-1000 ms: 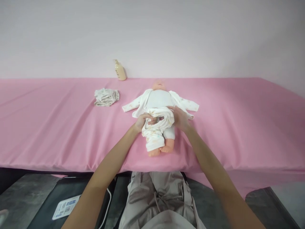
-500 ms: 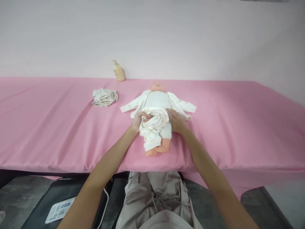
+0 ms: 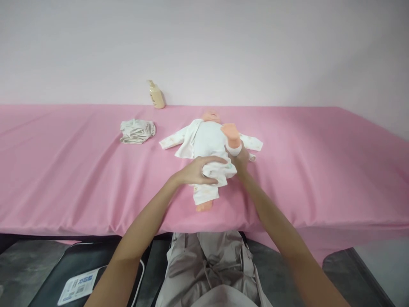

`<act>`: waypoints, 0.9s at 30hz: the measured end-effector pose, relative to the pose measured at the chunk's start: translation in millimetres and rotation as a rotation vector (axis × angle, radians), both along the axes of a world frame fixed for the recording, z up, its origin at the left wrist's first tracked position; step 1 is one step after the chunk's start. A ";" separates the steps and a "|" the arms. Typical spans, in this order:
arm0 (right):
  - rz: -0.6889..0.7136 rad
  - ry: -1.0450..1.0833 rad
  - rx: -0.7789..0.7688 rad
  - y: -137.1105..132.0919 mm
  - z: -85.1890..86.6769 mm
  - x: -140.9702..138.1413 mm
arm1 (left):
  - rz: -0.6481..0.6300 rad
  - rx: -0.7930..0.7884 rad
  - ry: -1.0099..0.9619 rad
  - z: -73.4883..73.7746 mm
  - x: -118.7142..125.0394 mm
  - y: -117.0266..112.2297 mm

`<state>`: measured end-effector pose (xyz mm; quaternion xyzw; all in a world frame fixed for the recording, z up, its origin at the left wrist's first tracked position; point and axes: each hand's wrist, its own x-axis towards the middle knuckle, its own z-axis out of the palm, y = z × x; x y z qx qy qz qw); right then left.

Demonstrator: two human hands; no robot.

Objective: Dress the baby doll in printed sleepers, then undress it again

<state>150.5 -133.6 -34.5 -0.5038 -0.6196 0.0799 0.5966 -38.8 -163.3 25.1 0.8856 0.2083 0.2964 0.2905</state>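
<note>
A baby doll (image 3: 207, 138) lies on its back on the pink cover, its head toward the wall. A white patterned jacket (image 3: 185, 147) spreads open beneath its torso and arms. My left hand (image 3: 204, 168) grips bunched white baby pants (image 3: 220, 170) between thumb and fingers, over the doll's lower body. One pant leg covers the doll's left-side leg, with the foot (image 3: 204, 206) showing below it. My right hand (image 3: 240, 158) is wrapped round the other leg, which is bent up so that its foot (image 3: 231, 132) points toward the head.
A folded stack of pale cloth (image 3: 137, 131) lies left of the doll. Behind it a pump bottle (image 3: 156, 94) stands by the wall. The pink-covered table (image 3: 79, 179) has its front edge near my lap. A black chair with a white label (image 3: 79, 285) is at lower left.
My right hand has raised the doll's right-side leg, which lay stretched out before. My left hand has moved right and gathered the pants over the lower body.
</note>
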 end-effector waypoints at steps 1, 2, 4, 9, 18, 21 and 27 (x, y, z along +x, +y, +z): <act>-0.023 -0.075 0.021 -1.3 2.0 -0.2 | 0.002 0.134 0.067 0.1 0.5 -3.8; -0.042 -0.164 0.047 -2.2 2.7 -0.2 | 0.034 0.302 0.103 -1.3 1.3 -6.9; -0.077 -0.315 0.076 -2.7 0.9 0.5 | 0.108 0.705 0.113 -6.5 3.1 -10.6; -0.106 -0.542 0.168 -0.3 -7.1 4.2 | 0.062 1.302 -0.049 -11.2 1.3 -7.5; -0.057 -0.660 0.266 3.1 -11.5 12.1 | 0.288 0.711 -0.293 -1.7 -8.5 2.4; -0.024 -0.635 0.261 6.2 -16.0 14.1 | 0.362 0.273 -0.347 2.2 -12.4 4.0; 0.057 -0.518 0.208 6.7 -19.6 16.3 | 0.266 -0.500 -0.498 0.1 -17.3 21.9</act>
